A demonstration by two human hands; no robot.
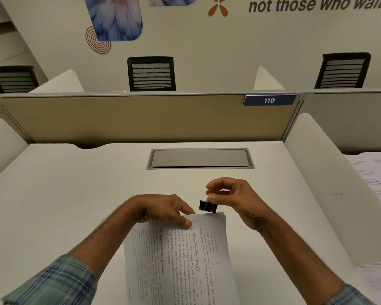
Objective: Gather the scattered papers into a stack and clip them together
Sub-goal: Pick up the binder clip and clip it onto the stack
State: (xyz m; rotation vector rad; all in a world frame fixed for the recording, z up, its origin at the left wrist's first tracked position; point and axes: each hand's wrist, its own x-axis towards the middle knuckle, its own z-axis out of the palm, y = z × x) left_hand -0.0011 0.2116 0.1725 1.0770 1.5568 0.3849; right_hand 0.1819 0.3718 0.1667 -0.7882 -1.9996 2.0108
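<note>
A stack of printed white papers [180, 260] is lifted off the desk in front of me, its far edge uppermost. My left hand [163, 211] grips that far edge near the left corner, thumb on top of the text. My right hand [235, 199] pinches the wire handles of a black binder clip [207, 206] between thumb and fingers. The clip hangs just above the far right corner of the stack, touching or almost touching the paper edge.
The white desk [75, 194] has a grey cable hatch [200, 158] at the back and a tan partition [141, 117] behind it. A white side divider [330, 183] stands on the right, with more printed sheets [376, 179] on the neighbouring desk beyond it.
</note>
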